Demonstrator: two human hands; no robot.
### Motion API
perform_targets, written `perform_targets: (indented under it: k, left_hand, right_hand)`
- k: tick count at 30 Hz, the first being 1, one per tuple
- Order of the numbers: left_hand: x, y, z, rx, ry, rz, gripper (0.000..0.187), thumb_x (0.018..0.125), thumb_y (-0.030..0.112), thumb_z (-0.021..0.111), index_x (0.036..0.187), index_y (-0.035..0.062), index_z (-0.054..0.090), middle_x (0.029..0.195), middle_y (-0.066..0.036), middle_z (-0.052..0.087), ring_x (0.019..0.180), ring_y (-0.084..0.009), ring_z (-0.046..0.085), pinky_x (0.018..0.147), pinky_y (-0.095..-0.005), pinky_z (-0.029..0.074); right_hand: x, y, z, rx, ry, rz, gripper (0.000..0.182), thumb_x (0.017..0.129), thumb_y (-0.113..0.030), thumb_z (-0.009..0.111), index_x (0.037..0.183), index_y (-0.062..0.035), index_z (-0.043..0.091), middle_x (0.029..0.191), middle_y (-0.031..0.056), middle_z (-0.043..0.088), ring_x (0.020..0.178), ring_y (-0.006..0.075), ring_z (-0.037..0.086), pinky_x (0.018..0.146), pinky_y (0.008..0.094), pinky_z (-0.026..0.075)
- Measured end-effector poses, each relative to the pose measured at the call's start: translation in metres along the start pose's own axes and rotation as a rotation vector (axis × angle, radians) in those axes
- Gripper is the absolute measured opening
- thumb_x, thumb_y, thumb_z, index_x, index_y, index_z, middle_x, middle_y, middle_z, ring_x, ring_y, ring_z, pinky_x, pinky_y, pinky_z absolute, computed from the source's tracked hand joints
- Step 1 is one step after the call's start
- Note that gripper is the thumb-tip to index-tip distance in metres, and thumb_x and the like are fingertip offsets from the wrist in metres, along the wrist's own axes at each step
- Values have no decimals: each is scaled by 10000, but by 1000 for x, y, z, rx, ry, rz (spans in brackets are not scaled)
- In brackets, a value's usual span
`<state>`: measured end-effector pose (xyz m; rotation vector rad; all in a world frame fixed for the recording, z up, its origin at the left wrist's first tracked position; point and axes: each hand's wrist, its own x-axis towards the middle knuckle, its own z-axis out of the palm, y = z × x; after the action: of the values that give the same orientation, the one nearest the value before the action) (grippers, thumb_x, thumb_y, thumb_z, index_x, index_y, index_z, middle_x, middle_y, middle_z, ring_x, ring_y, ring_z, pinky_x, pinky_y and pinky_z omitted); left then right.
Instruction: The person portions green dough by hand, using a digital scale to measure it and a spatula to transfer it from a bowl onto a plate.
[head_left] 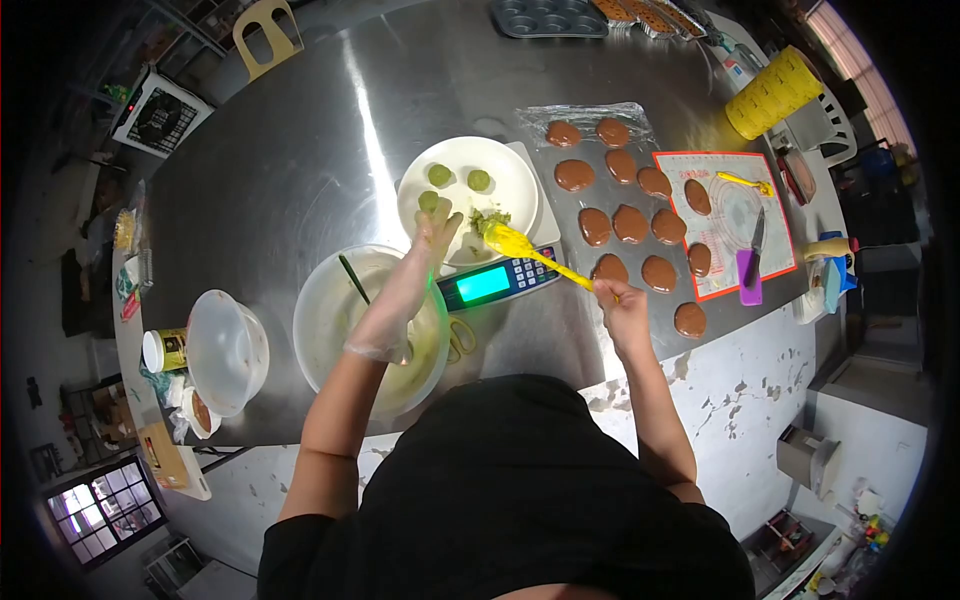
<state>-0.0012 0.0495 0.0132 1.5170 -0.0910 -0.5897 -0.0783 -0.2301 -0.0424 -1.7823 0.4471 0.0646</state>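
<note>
My left hand (428,248), in a clear plastic glove, reaches over the white plate (408,195). Its fingertips close on a green ball (428,201), close to two other green balls (439,175) on the plate. My right hand (623,312) grips the handle of a yellow spatula (510,242). The spatula's head rests at the plate's lower right, against loose green crumbly mixture (488,217). Under the plate is a digital kitchen scale (520,272) with a lit green display. Beneath my left forearm stands a large translucent bowl (312,335) with a dark-handled utensil (353,278) in it.
Several flat brown rounds (630,224) lie on plastic film to the right. A red-edged mat (725,280) holds a knife (757,245) and a small yellow spatula (745,183). Another bowl (228,352) and a jar (165,350) stand left. A muffin tin (550,18) sits at the far edge.
</note>
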Motion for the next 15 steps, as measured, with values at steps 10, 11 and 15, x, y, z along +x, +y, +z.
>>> perform_targets:
  k: [10, 11, 15]
  left_hand:
    - [32, 0, 11, 312, 52, 73, 676, 945, 511, 141, 1407, 20, 175, 1416, -200, 273, 1334, -275, 216, 1080, -342, 177]
    - [34, -1, 12, 340, 82, 62, 656, 952, 490, 163, 1401, 11, 193, 1394, -211, 308, 1312, -278, 268, 1067, -332, 205]
    - [52, -7, 13, 218, 137, -47, 639, 959, 468, 181, 1373, -12, 265, 1352, -241, 363, 1278, -295, 337, 1043, -329, 252]
  right_hand:
    - [0, -23, -16, 398, -118, 434, 246, 901, -192, 521, 859, 32, 613, 547, -89, 308, 418, 17, 212, 376, 192, 171]
    - [0, -24, -17, 400, -116, 441, 252, 902, -198, 520, 861, 32, 613, 545, -88, 304, 418, 19, 210, 376, 192, 171]
    - [3, -27, -22, 427, -116, 451, 263, 904, -211, 519, 867, 33, 610, 539, -84, 305, 411, 21, 211, 369, 196, 173]
